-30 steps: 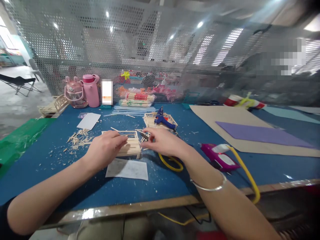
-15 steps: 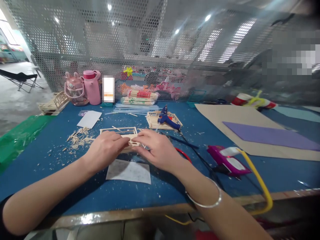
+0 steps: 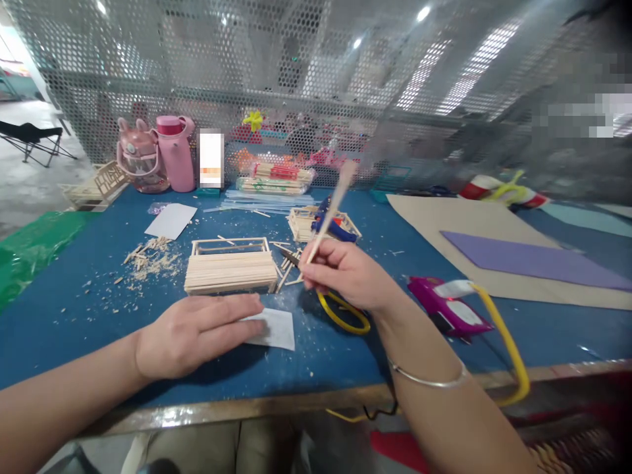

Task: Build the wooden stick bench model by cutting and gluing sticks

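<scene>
My right hand [image 3: 340, 270] pinches a thin wooden stick [image 3: 333, 207], tilted up and blurred by motion. Below that hand lie scissors with a yellow handle [image 3: 353, 322], their blades among several cut stick pieces [image 3: 286, 273]. My left hand [image 3: 202, 332] is stretched out over a white sheet of paper [image 3: 279, 328] and covers part of it. Just beyond the left fingers stands a small model made of wooden sticks [image 3: 230, 271], with a slatted front surface and an open frame at its back; neither hand is on it.
A blue glue gun [image 3: 340, 229] rests on another stick frame [image 3: 299, 227]. Wood scraps [image 3: 151, 257] and a white card [image 3: 171, 221] lie left. Pink bottles [image 3: 176, 158] and bagged sticks [image 3: 276, 178] stand behind. A purple device [image 3: 447, 306] with a yellow cable and purple sheet [image 3: 533, 260] are right.
Both hands have left the stick model. My left hand has come nearer, over the white paper; my right hand has moved right and now holds a stick up. The yellow scissors handle shows.
</scene>
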Available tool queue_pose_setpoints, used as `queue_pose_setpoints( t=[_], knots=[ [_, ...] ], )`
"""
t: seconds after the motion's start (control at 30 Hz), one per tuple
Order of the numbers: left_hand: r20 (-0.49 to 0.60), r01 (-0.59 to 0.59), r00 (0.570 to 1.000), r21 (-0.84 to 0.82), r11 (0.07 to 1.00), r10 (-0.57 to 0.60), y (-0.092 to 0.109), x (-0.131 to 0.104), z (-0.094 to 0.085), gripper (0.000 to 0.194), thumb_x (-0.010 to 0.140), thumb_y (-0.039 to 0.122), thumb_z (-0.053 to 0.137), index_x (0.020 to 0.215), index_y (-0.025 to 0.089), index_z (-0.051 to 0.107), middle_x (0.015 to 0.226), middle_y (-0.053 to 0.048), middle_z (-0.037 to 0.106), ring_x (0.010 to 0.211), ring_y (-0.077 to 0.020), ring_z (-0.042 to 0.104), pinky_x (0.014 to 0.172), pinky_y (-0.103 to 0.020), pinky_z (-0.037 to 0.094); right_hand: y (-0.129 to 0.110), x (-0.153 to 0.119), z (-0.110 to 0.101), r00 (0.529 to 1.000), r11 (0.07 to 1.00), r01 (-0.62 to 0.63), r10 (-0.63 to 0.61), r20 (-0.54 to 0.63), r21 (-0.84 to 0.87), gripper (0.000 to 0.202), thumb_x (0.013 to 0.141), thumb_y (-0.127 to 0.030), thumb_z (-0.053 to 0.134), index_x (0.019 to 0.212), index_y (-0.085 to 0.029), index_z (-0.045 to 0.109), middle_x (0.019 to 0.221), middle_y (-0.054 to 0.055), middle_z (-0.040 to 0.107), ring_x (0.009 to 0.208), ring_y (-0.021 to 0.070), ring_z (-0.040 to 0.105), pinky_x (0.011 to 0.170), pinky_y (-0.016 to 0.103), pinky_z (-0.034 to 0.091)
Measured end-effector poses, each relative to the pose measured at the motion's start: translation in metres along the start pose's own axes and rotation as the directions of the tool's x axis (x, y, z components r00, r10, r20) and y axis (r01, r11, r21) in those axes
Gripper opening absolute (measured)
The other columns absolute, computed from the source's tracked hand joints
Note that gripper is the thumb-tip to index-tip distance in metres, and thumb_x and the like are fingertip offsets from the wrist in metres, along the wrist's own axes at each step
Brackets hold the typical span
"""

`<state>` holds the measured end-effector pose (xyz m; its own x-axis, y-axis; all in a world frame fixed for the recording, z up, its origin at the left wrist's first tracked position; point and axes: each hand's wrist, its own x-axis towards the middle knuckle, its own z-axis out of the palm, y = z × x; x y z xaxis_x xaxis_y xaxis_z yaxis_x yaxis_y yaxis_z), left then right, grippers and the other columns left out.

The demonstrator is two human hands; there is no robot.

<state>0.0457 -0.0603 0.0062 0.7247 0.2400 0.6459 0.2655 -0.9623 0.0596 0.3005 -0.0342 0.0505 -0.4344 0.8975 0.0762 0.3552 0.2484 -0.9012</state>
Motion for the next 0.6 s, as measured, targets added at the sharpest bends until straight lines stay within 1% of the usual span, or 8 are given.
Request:
queue_pose_setpoints(
  t=[0.07,0.13,0.17,0.23,0.27,0.33,0.5,0.6],
  knots=[
    [0.087,0.101,0.991,-0.031,0.994,-0.099,-0.001,-0.003,0.007,0.033,0.089,0.009,0.032,0.108,0.015,0.059,0.107,-0.009,0.064,0.094,-0.0127,0.062,0.077,-0.02,0.051,0.001,0.0,0.008,0.977,0.994,-0.083,0.067,0.205,0.07,0.015,0.079,-0.029,0.054,0.075,-0.016,0.048,0.065,0.001,0.06,0.052,0.0083,0.053,0.047,0.019,0.04],
    [0.192,0.273,0.944,-0.005,0.962,-0.267,-0.003,-0.002,0.015,0.028,0.089,0.014,0.036,0.1,0.017,0.063,0.094,-0.007,0.066,0.084,-0.0129,0.062,0.07,-0.021,0.051,0.004,0.002,0.019,0.926,0.994,-0.11,0.094,0.365,0.022,0.012,0.08,-0.026,0.051,0.074,-0.016,0.05,0.066,0.001,0.061,0.055,0.0091,0.055,0.05,0.02,0.042],
    [0.262,0.344,0.904,0.022,0.939,-0.338,-0.003,-0.002,0.018,0.026,0.089,0.019,0.04,0.097,0.019,0.064,0.087,-0.005,0.065,0.08,-0.0139,0.062,0.067,-0.022,0.05,0.006,0.004,0.024,0.904,0.996,-0.082,0.086,0.418,-0.029,0.012,0.081,-0.024,0.051,0.073,-0.015,0.052,0.065,0.001,0.059,0.056,0.0091,0.055,0.052,0.02,0.043],
    [0.396,0.431,0.815,0.074,0.899,-0.423,-0.004,0.0,0.023,0.023,0.087,0.028,0.045,0.094,0.023,0.066,0.077,-0.003,0.061,0.073,-0.0154,0.06,0.062,-0.024,0.048,0.01,0.008,0.034,0.879,0.988,0.049,0.027,0.477,-0.147,0.011,0.08,-0.02,0.052,0.072,-0.014,0.056,0.063,0.0,0.058,0.058,0.0091,0.053,0.056,0.021,0.042],
    [0.452,0.451,0.777,0.087,0.888,-0.438,-0.004,0.0,0.024,0.023,0.087,0.029,0.045,0.095,0.025,0.066,0.074,-0.002,0.06,0.071,-0.0156,0.06,0.06,-0.024,0.047,0.012,0.01,0.038,0.872,0.972,0.123,-0.011,0.49,-0.198,0.01,0.079,-0.018,0.052,0.072,-0.014,0.058,0.064,0.0,0.058,0.059,0.0093,0.053,0.058,0.021,0.041],
    [0.525,0.468,0.729,0.083,0.88,-0.438,-0.005,0.001,0.024,0.025,0.088,0.028,0.043,0.098,0.026,0.065,0.075,-0.001,0.059,0.069,-0.0151,0.059,0.058,-0.023,0.044,0.015,0.013,0.043,0.857,0.932,0.238,-0.069,0.511,-0.274,0.01,0.079,-0.014,0.052,0.073,-0.014,0.06,0.068,0.001,0.059,0.063,0.0098,0.053,0.062,0.021,0.04],
    [0.569,0.473,0.7,0.084,0.877,-0.432,-0.005,0.002,0.023,0.027,0.089,0.027,0.04,0.097,0.025,0.066,0.074,-0.002,0.057,0.068,-0.0148,0.058,0.059,-0.023,0.04,0.013,0.013,0.046,0.798,0.857,0.365,-0.087,0.596,-0.364,0.017,0.08,-0.007,0.048,0.07,-0.013,0.06,0.069,0.001,0.058,0.062,0.0099,0.051,0.063,0.02,0.039],
    [0.578,0.482,0.692,0.075,0.873,-0.432,-0.005,0.003,0.023,0.026,0.088,0.026,0.042,0.099,0.025,0.066,0.075,-0.002,0.057,0.068,-0.0148,0.058,0.059,-0.022,0.04,0.014,0.012,0.047,0.817,0.84,0.388,-0.123,0.564,-0.38,0.017,0.082,-0.01,0.047,0.072,-0.013,0.06,0.072,0.003,0.06,0.066,0.0116,0.053,0.067,0.022,0.04]
  ],
)
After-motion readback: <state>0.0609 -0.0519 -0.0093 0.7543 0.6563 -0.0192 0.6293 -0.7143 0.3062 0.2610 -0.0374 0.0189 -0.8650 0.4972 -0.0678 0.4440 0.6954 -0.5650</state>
